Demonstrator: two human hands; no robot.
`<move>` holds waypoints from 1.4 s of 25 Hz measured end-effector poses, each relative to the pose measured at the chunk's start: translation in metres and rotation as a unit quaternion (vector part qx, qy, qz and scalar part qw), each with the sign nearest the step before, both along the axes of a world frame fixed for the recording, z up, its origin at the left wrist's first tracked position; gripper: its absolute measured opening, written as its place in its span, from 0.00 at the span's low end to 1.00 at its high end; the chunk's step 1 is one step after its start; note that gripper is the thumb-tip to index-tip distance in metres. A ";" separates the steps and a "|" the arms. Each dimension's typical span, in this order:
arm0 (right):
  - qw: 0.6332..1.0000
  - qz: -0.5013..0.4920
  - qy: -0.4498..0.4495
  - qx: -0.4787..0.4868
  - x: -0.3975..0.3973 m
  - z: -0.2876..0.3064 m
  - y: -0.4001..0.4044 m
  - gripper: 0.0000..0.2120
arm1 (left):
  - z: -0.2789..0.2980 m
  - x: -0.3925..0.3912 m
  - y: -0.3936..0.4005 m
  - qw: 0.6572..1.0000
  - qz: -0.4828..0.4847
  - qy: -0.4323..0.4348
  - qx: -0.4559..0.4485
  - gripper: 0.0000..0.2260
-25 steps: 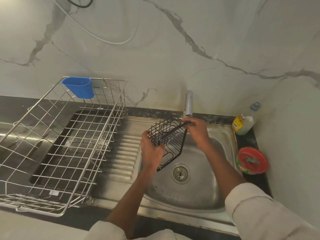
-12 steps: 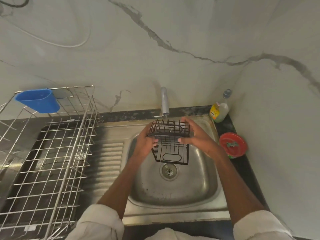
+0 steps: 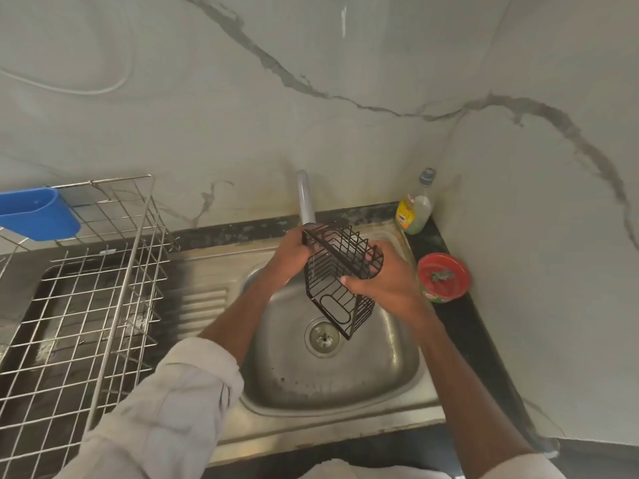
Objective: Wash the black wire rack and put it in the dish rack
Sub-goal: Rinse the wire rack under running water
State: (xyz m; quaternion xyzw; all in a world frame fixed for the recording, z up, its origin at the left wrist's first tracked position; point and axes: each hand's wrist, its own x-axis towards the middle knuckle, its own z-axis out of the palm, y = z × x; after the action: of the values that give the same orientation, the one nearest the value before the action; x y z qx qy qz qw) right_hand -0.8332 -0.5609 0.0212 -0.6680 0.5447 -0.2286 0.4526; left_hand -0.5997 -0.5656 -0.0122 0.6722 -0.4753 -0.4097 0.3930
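Observation:
The black wire rack (image 3: 337,288) hangs tilted above the steel sink (image 3: 380,375), just under the tap spout (image 3: 306,198). My left hand (image 3: 292,254) grips its upper left corner. My right hand (image 3: 383,281) holds its right side, fingers curled into the wires. The steel dish rack (image 3: 103,305) stands on the drainboard to the left, with nothing in it that I can see.
A blue plastic cup holder (image 3: 38,214) hangs on the dish rack's back left rim. A dish soap bottle (image 3: 415,209) stands at the sink's back right corner. A red round tub (image 3: 444,276) sits on the black counter beside the right wall.
The black wire rack has been turned between my hands, from square-on to tilted with its lower corner pointing at the drain. Both hands stay on it under the tap.

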 end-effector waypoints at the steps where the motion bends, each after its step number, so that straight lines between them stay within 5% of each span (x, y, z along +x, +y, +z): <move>1: 0.999 -0.035 -0.002 -0.013 0.003 0.000 0.005 0.41 | -0.003 -0.004 -0.004 1.000 0.007 -0.017 -0.008 0.15; 6: 0.991 -0.109 0.068 -0.046 0.024 0.003 0.024 0.45 | -0.018 -0.021 -0.004 0.995 0.095 -0.024 -0.016 0.09; 10: 0.988 -0.039 0.134 -0.071 0.034 0.008 0.032 0.44 | -0.018 -0.024 0.017 0.979 0.178 0.094 -0.015 0.06; 15: 0.990 0.038 0.107 -0.082 0.036 0.006 0.035 0.43 | -0.020 -0.005 0.035 0.955 0.235 0.179 -0.036 0.07; 26: 0.994 0.004 0.042 -0.105 0.000 -0.012 0.016 0.37 | -0.006 -0.027 0.012 0.986 0.113 0.119 -0.036 0.08; 31: 0.995 -0.046 -0.044 -0.072 -0.005 -0.008 0.012 0.32 | -0.016 -0.024 0.023 0.988 0.084 0.125 -0.013 0.08; 35: 0.986 -0.086 -0.136 0.044 -0.003 -0.006 0.001 0.29 | -0.021 -0.016 0.048 0.986 0.065 0.149 0.018 0.14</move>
State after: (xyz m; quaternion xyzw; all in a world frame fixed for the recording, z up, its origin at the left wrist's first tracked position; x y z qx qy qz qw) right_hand -0.8359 -0.5595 0.0151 -0.5610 0.5428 -0.3309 0.5302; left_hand -0.6155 -0.5173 -0.0333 0.6398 -0.3591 -0.4877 0.4732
